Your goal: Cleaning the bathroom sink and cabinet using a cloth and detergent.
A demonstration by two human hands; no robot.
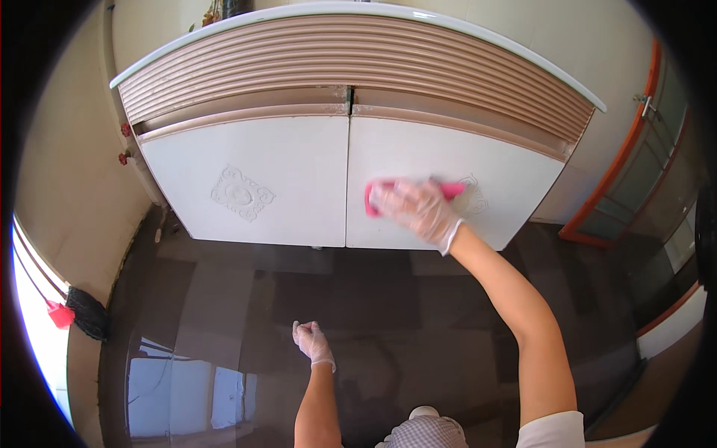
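Note:
My right hand [422, 213], in a clear plastic glove, presses a pink cloth [452, 190] against the white right cabinet door [433, 149]. The cloth sticks out on both sides of the fingers and covers part of the raised ornament [472, 196]. Motion blurs this hand a little. My left hand [314, 344], gloved the same way, hangs above the dark floor, apart from the cabinet. Its fingers are curled in, and nothing shows in them. On the left cabinet door [299, 172] a matching raised ornament [243, 194] is fully visible.
A ribbed pinkish-brown front [358, 52] runs above the doors under a white countertop [478, 20]. Red valve knobs [125, 130] sit at the cabinet's left side. An orange-framed glass door [620, 172] stands at right. A black bag [87, 313] and a red object [60, 313] are at left.

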